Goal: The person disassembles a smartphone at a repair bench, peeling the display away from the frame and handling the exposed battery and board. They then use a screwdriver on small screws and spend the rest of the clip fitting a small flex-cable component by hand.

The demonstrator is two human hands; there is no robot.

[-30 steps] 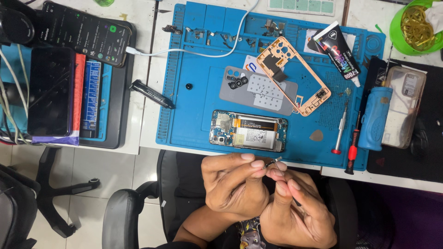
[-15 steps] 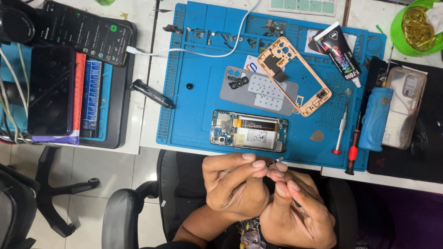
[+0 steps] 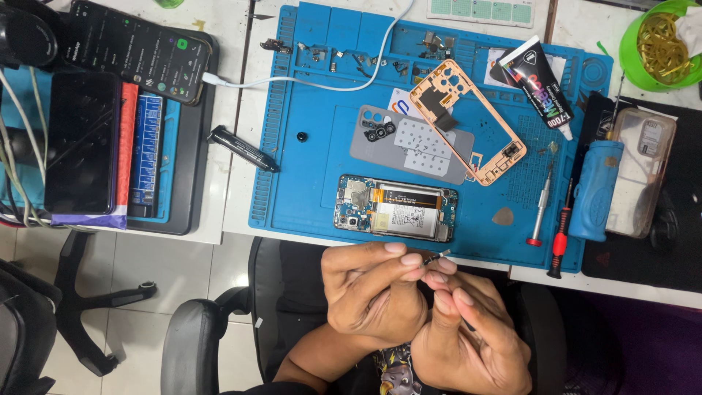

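Tweezers (image 3: 437,257) tip up-right, in clenched grip of left hand (image 3: 373,292), right hand (image 3: 468,329).

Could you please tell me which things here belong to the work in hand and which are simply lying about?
In hand:
- small dark metal part, pinched between left hand and right hand
- opened phone body with exposed battery
- orange phone frame
- grey back cover

Lying about:
- green bowl
- black glue tube
- red-handled screwdriver
- lit charging phone

White tiled floor (image 3: 175,274), black office chair (image 3: 194,336), white desk (image 3: 234,110).
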